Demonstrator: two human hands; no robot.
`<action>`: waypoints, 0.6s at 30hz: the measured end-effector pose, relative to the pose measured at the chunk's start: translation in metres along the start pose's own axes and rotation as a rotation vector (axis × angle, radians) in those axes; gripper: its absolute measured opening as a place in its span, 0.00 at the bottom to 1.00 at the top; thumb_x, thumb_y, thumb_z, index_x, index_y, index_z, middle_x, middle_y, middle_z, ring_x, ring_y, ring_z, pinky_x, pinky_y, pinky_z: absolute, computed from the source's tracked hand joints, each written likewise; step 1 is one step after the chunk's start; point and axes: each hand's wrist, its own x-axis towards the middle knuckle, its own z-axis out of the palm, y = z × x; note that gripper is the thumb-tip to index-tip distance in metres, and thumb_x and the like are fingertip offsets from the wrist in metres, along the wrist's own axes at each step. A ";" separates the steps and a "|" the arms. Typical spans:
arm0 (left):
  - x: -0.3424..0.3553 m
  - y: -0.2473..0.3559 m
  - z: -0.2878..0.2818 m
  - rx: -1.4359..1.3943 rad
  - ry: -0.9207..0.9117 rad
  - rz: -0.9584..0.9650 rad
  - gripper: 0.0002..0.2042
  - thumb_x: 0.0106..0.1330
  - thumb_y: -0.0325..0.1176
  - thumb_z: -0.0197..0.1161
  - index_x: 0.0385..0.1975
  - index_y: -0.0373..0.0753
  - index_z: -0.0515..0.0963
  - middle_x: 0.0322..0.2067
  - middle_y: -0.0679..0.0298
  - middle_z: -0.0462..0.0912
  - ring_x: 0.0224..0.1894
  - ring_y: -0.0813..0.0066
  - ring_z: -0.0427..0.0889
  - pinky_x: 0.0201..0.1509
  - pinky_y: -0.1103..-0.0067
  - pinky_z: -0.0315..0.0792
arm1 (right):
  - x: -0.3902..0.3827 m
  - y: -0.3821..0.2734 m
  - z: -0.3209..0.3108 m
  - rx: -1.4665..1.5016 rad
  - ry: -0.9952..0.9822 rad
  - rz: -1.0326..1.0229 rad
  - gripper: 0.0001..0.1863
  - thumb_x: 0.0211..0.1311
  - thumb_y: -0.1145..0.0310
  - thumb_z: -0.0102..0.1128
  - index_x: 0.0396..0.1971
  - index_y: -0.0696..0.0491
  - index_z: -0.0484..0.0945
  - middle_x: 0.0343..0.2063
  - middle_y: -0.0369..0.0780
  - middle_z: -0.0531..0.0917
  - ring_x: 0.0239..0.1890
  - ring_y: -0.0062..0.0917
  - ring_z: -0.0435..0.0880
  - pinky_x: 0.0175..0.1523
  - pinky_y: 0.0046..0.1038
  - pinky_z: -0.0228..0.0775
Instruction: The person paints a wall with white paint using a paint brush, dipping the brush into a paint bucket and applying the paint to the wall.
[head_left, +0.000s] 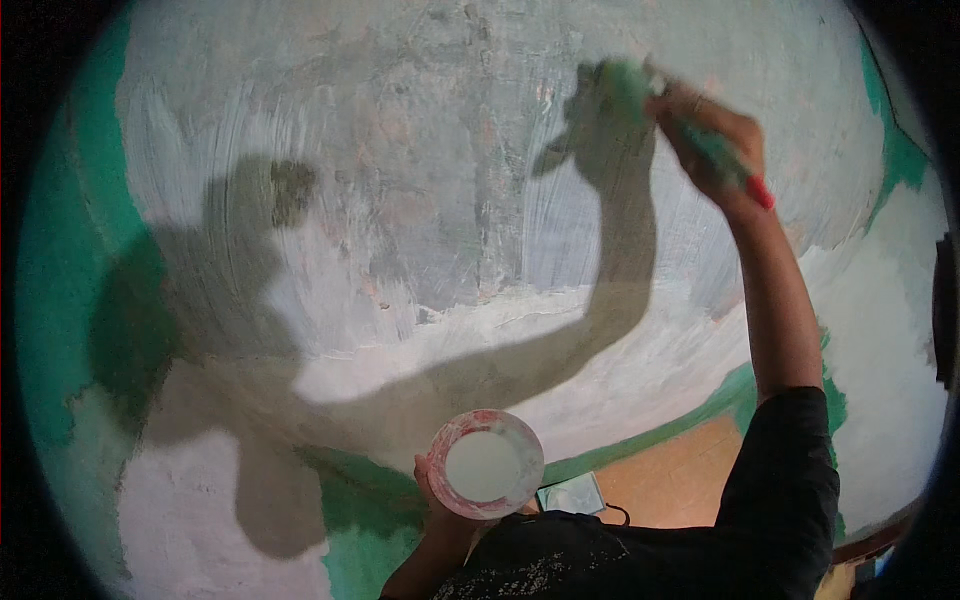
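Observation:
My right hand [712, 135] is raised high against a patchy grey and white wall [400, 200]. It grips a paintbrush [640, 85] with a green handle and a red end, its bristles pressed on the wall. Lower down, my left hand [440, 505] holds a small round container [487, 465] with a reddish rim, filled with white paint. My own shadow falls across the wall to the left.
Green paint shows at the wall's left edge [60, 300], bottom [370, 520] and right side [900, 160]. A small pale rectangular object [570, 495] lies on the orange-brown floor [680, 470] below.

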 end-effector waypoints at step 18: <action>-0.001 -0.009 -0.008 -0.042 -0.002 -0.038 0.45 0.56 0.73 0.37 0.64 0.41 0.58 0.62 0.50 0.62 0.63 0.47 0.63 0.64 0.48 0.59 | -0.122 -0.161 0.037 0.498 -0.671 -0.074 0.15 0.55 0.66 0.54 0.43 0.38 0.81 0.54 0.32 0.78 0.47 0.24 0.83 0.43 0.27 0.79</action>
